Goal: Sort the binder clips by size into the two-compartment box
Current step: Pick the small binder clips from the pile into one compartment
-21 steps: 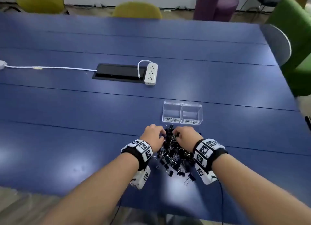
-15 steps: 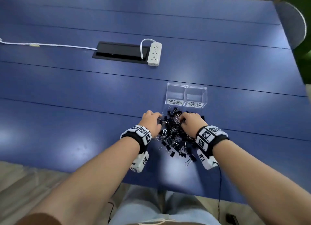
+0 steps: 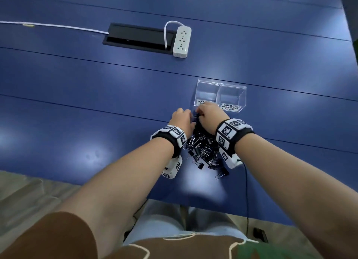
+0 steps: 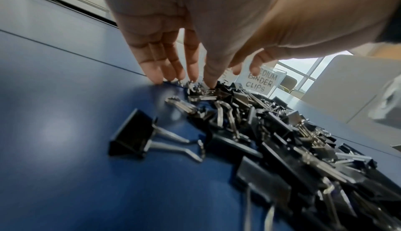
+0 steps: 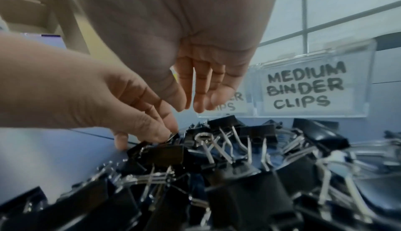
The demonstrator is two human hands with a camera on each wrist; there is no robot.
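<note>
A heap of black binder clips (image 3: 205, 150) with silver wire handles lies on the blue table (image 3: 96, 123) between my wrists. Just beyond it stands the clear two-compartment box (image 3: 241, 96), both compartments bare; the right label reads MEDIUM BINDER CLIPS (image 5: 303, 89). My left hand (image 3: 182, 119) reaches down at the heap's far left edge, thumb and forefinger tips (image 4: 201, 82) pinching a small clip (image 5: 171, 136). My right hand (image 3: 208, 112) hovers above the heap's far end, in front of the box, fingers (image 5: 198, 97) hanging straight and holding nothing.
A white power strip (image 3: 182, 41) and a black cable hatch (image 3: 135, 37) lie farther back on the table, with a white cable (image 3: 48, 26) running left. The table's near edge (image 3: 193, 200) is close to my lap. One larger clip (image 4: 134, 135) lies apart at the heap's left.
The head view has tilted down and closer. My right hand has lifted off the heap toward the box's front. My left hand stays at the heap's far left edge.
</note>
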